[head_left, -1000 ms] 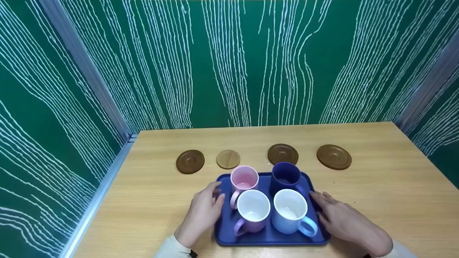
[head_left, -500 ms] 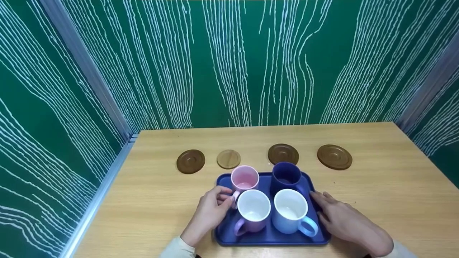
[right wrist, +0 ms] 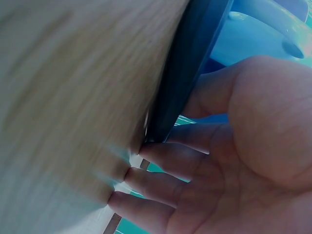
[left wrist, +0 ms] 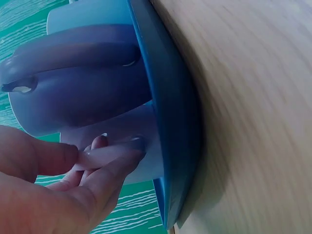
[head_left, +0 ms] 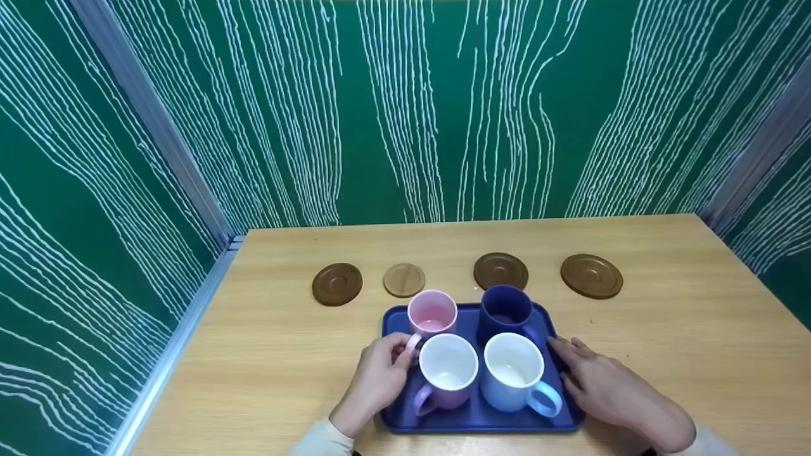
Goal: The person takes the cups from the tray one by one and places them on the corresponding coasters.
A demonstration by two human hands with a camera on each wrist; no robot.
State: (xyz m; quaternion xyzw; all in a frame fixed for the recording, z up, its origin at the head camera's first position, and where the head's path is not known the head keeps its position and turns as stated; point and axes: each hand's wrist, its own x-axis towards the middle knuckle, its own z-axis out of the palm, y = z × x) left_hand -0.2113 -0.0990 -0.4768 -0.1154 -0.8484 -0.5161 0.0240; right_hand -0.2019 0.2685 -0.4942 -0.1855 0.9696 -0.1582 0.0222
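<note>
In the head view a dark blue tray (head_left: 488,423) bears a pink mug (head_left: 433,311), a dark blue mug (head_left: 505,305), a purple mug (head_left: 447,398) with a white inside, and a light blue mug (head_left: 505,398), also white inside. My left hand (head_left: 378,375) pinches the handle of the pink mug between thumb and fingers; the left wrist view shows this handle (left wrist: 109,155) close up. At the tray's right edge rests my right hand (head_left: 605,385). Its thumb (right wrist: 214,95) lies over the rim, while several straight fingertips touch the table outside.
Behind the tray, a dark brown coaster (head_left: 337,284), a smaller light wooden coaster (head_left: 404,280) and two more brown coasters, one mid-right (head_left: 500,271) and one far right (head_left: 592,276), lie in a row. Green walls with white lines surround the wooden table (head_left: 266,354).
My left hand has moved right from the tray's left edge to the pink mug's handle and taken hold of it. The right hand, tray and mugs look unmoved.
</note>
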